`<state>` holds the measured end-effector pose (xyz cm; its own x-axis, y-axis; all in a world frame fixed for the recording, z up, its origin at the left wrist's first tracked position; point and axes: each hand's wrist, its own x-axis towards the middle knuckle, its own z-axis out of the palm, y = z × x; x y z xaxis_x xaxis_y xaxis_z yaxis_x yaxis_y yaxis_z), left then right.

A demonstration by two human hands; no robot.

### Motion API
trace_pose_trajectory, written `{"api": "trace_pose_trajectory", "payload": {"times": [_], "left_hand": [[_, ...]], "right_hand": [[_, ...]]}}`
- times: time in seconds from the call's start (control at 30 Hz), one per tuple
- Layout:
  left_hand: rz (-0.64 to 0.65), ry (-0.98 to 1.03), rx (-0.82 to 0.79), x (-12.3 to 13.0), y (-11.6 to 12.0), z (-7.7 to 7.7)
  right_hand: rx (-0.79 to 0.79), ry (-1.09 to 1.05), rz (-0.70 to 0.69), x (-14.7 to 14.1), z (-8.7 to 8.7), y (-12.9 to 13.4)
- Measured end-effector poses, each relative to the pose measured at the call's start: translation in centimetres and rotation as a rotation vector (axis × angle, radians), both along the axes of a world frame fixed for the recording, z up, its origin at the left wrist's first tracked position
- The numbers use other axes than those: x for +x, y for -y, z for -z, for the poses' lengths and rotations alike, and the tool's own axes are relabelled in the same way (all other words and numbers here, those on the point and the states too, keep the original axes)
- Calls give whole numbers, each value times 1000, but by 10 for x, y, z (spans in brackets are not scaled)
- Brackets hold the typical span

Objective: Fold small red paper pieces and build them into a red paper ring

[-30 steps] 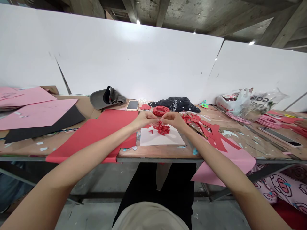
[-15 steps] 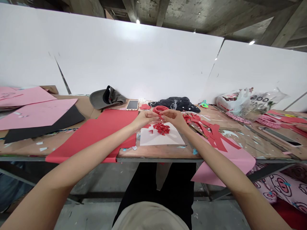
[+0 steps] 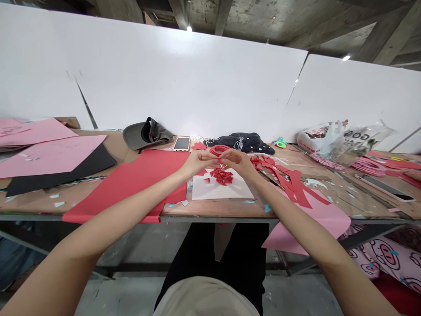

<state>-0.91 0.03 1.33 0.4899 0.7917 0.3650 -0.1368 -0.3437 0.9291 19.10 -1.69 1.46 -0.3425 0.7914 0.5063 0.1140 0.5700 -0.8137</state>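
Note:
My left hand (image 3: pixel 198 162) and my right hand (image 3: pixel 239 161) meet over a white board (image 3: pixel 210 192), fingertips pinched close together. Between them shows a bit of red that looks like a small piece of red paper (image 3: pixel 219 164); the fingers partly hide it. Just below, a heap of small folded red paper pieces (image 3: pixel 222 177) lies on the board, with one piece apart to its left. Behind the fingertips sits a red ring-shaped coil (image 3: pixel 219 149). Red paper strips and scraps (image 3: pixel 291 182) lie right of my right hand, beside scissors partly covered by them.
Large red sheets (image 3: pixel 158 171) lie at left, pink sheets (image 3: pixel 72 151) and a black sheet (image 3: pixel 95 164) beyond. Along the back are a grey cap (image 3: pixel 144 134), a phone (image 3: pixel 182 144), dark cloth (image 3: pixel 250 142) and a plastic bag (image 3: pixel 324 138). Another phone (image 3: pixel 384 187) lies far right.
Both hands stay in nearly the same place, with only slight shifts of the fingertips. The heap on the board looks unchanged.

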Motion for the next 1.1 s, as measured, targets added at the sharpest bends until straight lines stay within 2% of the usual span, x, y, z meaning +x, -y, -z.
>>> {"api": "trace_pose_trajectory", "payload": {"times": [0.2, 0.4, 0.63, 0.87, 1.0, 1.1], "left_hand": [[-41, 52, 34, 1, 2, 0], [67, 45, -86, -1, 1, -2], [95, 80, -214, -5, 1, -6], [114, -13, -309, -7, 2, -9], [95, -44, -358, -8, 2, -8], [107, -39, -346, -9, 2, -7]], "right_hand": [[-30, -45, -13, 0, -1, 1], [1, -28, -2, 0, -2, 3], [89, 17, -16, 5, -1, 0], [170, 101, -15, 3, 3, 0], [157, 130, -14, 2, 2, 2], [92, 73, -8, 2, 0, 1]]}}
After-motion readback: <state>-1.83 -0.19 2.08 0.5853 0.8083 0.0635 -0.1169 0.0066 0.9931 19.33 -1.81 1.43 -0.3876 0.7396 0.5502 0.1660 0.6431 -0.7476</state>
